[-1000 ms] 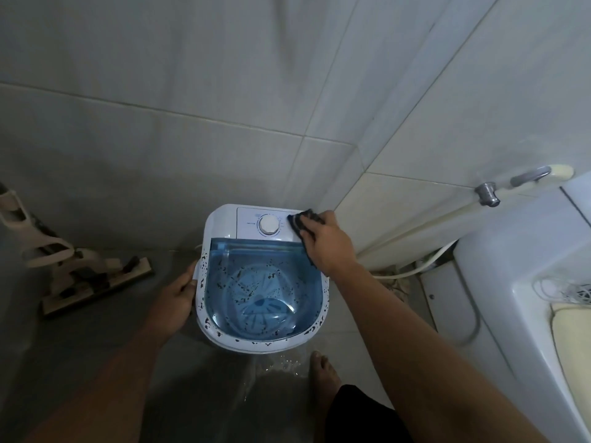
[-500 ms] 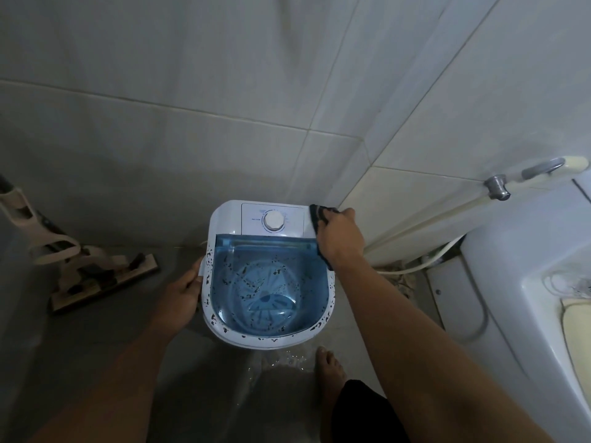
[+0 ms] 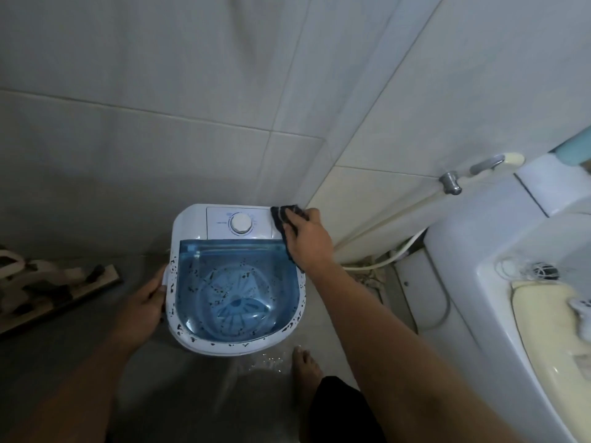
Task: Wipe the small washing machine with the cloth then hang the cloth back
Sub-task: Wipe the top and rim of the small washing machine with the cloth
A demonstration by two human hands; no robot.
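Note:
A small white washing machine (image 3: 192, 225) with a see-through blue lid and a round white dial stands on the floor in the corner. My right hand (image 3: 307, 241) presses a dark cloth (image 3: 281, 219) onto the machine's back right corner, just right of the dial panel. Most of the cloth is under my palm. My left hand (image 3: 144, 305) grips the machine's left side at its handle, fingers curled around the edge.
A mop head (image 3: 57, 292) lies on the floor at the left. A white toilet (image 3: 499, 282) with a cream seat stands at the right, with a hose (image 3: 399, 254) and a tap (image 3: 451, 183) on the wall behind. My bare foot (image 3: 307, 369) stands on wet floor before the machine.
My right hand has slid the cloth from beside the dial out to the back right corner of the machine. The left hand has kept its hold on the left side.

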